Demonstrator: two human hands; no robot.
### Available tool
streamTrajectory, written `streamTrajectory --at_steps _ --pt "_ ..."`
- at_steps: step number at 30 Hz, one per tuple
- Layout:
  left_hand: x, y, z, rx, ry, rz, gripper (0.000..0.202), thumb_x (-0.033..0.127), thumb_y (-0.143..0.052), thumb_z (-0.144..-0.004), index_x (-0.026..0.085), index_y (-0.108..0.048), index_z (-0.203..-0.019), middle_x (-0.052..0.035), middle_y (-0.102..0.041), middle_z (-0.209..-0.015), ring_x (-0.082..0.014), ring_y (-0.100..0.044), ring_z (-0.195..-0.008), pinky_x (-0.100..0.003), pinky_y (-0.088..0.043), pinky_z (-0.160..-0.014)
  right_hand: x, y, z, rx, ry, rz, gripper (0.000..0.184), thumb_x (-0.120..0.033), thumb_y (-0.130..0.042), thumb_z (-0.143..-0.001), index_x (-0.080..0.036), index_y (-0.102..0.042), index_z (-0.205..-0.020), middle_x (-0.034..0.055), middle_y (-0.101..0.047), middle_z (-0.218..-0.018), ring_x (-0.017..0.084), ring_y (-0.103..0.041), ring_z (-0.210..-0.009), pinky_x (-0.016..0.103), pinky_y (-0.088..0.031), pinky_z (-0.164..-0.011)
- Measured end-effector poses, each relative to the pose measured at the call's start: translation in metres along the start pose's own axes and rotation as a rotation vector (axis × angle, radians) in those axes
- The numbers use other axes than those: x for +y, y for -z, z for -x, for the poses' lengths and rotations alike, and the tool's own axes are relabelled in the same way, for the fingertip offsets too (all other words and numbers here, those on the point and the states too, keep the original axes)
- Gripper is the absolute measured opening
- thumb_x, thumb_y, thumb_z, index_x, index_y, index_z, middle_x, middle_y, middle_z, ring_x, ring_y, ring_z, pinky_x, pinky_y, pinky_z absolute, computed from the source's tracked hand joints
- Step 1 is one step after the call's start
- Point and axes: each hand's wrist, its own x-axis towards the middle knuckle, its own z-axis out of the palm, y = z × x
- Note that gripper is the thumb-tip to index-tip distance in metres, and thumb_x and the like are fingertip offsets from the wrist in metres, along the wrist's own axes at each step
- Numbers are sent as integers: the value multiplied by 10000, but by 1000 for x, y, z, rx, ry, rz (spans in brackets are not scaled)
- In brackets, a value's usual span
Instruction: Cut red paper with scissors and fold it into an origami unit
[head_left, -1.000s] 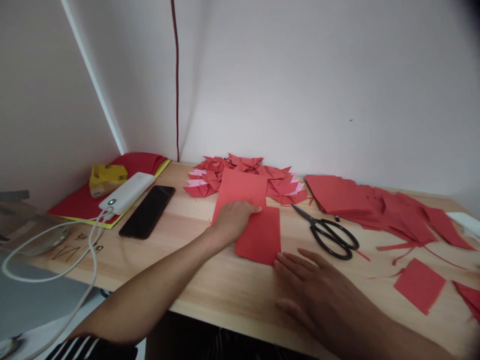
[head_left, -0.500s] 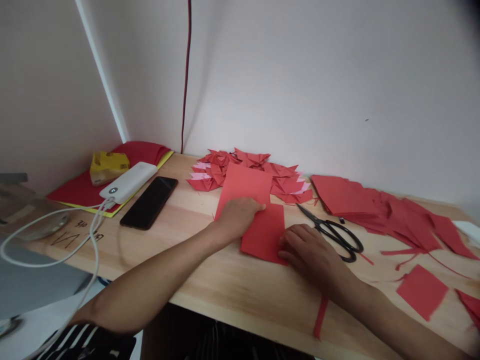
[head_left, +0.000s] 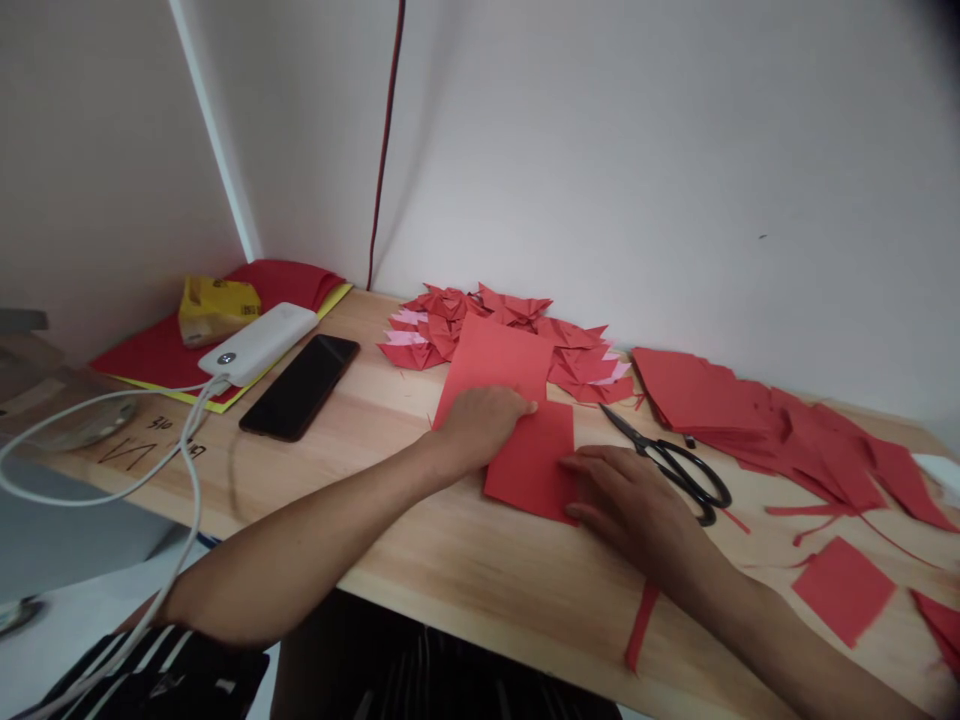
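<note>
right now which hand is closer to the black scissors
Right. The right hand lies just beside the scissors; the left hand presses the red paper farther off.

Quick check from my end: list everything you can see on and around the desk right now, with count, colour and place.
desk: one, light wood, against the white wall
paper sheet: one, red, desk centre, under both hands
folded paper shapes: a heap, red and pink, behind the sheet
scissors: one pair, black, right of the sheet
cut paper stack: many, red, right rear
paper square: one, red, right front
paper strip: one, red, front edge
phone: one, black, left
power bank: one, white, cabled, far left
yellow pack: one, on red and yellow sheets, left corner
left hand: flat on the sheet
right hand: fingertips on the sheet's right edge
</note>
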Motion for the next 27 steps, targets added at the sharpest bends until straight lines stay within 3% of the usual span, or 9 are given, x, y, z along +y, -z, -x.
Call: streamTrajectory --at_steps 9,19,27 --pt "-5 -6 -1 48 -24 46 402 320 -318 -975 161 -686 -1008 -90 -675 -939 -229 -610 -868 -319 -417 -713 -6 -2 7 52 -24 73 352 -363 -519 -922 -175 -598 -1209 126 -640 -1167 257 -595 -1067 432 -487 -913" --pt "-3 -4 -1 22 -12 20 408 313 -317 -979 152 -685 -1048 -111 -680 -984 -254 -611 -907 -333 -415 -721 -2 -3 7 53 9 114 370 -383 -530 -918 -176 -596 -1217 120 -643 -1197 261 -591 -1094 443 -464 -934" --pt "-3 -4 1 8 -29 -6 398 301 -312 -981 169 -661 -1120 -105 -671 -1053 -257 -604 -952 -331 -411 -730 6 -1 -1 -23 6 84 417 -390 -529 -903 -190 -558 -1267 146 -603 -1227 281 -567 -1117 467 -468 -926"
